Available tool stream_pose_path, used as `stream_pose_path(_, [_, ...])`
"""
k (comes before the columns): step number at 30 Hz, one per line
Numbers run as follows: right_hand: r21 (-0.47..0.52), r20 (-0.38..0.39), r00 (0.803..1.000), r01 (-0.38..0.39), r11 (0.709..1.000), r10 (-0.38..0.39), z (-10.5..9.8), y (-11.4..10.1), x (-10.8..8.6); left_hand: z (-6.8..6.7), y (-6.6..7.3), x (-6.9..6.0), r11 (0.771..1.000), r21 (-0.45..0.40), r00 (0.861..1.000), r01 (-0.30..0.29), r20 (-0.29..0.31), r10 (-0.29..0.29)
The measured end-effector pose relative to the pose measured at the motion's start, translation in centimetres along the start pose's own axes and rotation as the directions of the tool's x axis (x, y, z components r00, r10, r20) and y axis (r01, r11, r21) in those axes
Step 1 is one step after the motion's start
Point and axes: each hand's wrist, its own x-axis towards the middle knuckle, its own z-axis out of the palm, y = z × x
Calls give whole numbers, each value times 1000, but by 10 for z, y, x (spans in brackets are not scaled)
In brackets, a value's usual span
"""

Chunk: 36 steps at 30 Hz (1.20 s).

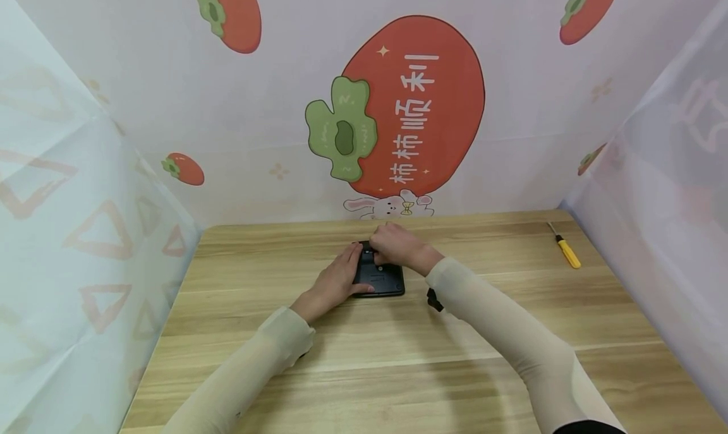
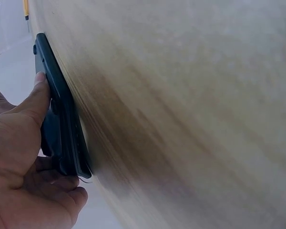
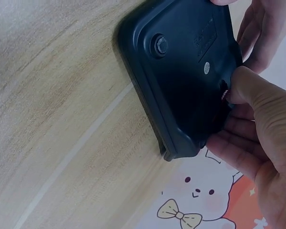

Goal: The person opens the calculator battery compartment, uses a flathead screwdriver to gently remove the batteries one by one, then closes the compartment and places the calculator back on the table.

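A black desk calculator (image 1: 387, 283) lies face down on the wooden table, its back showing a round foot, a small pale sticker and a dark opening near the far, raised end in the right wrist view. My left hand (image 1: 337, 276) grips its left side, with the thumb along the near part and the fingers toward the far end. At that far end my right hand (image 3: 271, 124) holds the calculator, thumb tip at the opening and fingers curled against the edge. What lies inside the opening is mostly hidden by the thumb.
A yellow-handled screwdriver (image 1: 565, 251) lies at the table's far right. Printed cloth walls stand behind the table (image 1: 364, 371) and along both sides. A small black object (image 1: 434, 299) shows beneath the right sleeve.
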Motion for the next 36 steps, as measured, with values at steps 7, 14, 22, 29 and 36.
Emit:
stream_pose_path(7, [-2,-17,1000,18,1000,-18,0,1,0,0,-2,1,1000,4,1000,5,12,-5])
stream_pose_path(14, [8,-17,1000,9,1000,-9,2,1,-2,1,-2,-1,1000,0,1000,5,13,-5])
stream_pose_path(22, [-23,-18,1000,5,1000,-6,5,4,-3,0,-1,0,1000,-14,1000,0,5,0])
stream_pose_path(29, [-57,2,1000,16,998,-16,6,5,-3,0,0,0,1000,-19,1000,-5,-2,5])
stream_pose_path(36, [-75,11,999,34,997,-34,4,3,-5,1,0,0,1000,-17,1000,3,7,-3])
